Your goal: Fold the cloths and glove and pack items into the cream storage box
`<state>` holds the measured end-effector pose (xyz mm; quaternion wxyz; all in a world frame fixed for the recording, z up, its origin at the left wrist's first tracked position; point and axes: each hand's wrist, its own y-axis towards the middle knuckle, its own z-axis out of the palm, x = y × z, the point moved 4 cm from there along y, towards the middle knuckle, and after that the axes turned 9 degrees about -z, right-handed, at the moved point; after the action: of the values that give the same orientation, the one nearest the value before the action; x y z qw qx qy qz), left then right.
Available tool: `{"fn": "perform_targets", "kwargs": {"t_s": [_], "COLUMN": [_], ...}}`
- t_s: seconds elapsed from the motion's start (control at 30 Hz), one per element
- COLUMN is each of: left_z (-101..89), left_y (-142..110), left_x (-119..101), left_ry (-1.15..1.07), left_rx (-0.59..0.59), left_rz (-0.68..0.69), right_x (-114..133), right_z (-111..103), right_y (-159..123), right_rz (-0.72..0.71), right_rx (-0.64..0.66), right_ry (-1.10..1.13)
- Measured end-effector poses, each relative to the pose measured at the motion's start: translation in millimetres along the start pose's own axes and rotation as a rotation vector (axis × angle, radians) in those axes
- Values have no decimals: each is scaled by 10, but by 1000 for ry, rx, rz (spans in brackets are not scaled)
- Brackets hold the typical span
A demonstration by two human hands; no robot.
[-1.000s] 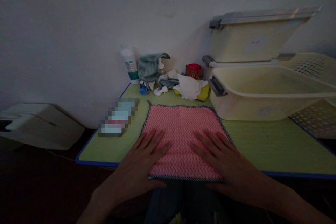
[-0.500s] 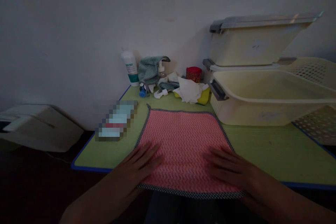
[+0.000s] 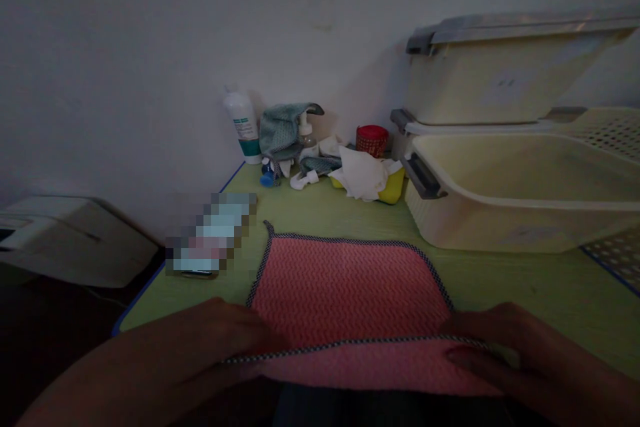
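A pink textured cloth (image 3: 350,287) with a black-and-white checked border lies on the green table (image 3: 510,287). Its far part is flat, while the near edge is raised and curls back on itself. My left hand (image 3: 215,337) is closed on the near left corner, its fingertips partly hidden. At the near right corner my right hand (image 3: 515,350) grips the cloth, thumb on the near side and fingers beyond the border. Left of the cloth lies a blurred-out phone (image 3: 215,233).
Cream bins (image 3: 500,220) are stacked at the right. Along the wall stand a white bottle (image 3: 243,127), a grey-green cloth (image 3: 283,130) over a pump bottle (image 3: 306,137), a red woven container (image 3: 373,140) and a yellow tissue pack (image 3: 393,187). A white box (image 3: 80,240) is at the left.
Both hands have slid from lying on the cloth to its near corners and taken hold. The cloth has come toward me, and its near edge has lifted and turned up.
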<state>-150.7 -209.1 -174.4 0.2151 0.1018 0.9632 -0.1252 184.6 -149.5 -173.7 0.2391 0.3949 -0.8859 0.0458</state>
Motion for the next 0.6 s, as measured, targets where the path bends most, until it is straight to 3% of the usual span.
{"fn": "perform_targets", "kwargs": {"t_s": [0.03,0.1,0.2,0.43,0.6], "left_z": [-10,-72,-119,-122,-98], "left_y": [57,168,304,622,830], "left_x": [-7,-4,0,-87,-144], "left_ry": [11,1,-27,-72,-109], "left_rx": [123,201,201,13,-60], "left_rz": [22,40,32,-136,-109], "right_x": [-2,-8,-50,-214,-339], "right_z": [2,-1,-13,-36,-64], "right_y": [45,138,235,401,535], "right_rz": [18,49,109,180,153], "right_rx": [-11,-42,-84,-27,-98], "right_ry": [8,46,98,126,-43]}}
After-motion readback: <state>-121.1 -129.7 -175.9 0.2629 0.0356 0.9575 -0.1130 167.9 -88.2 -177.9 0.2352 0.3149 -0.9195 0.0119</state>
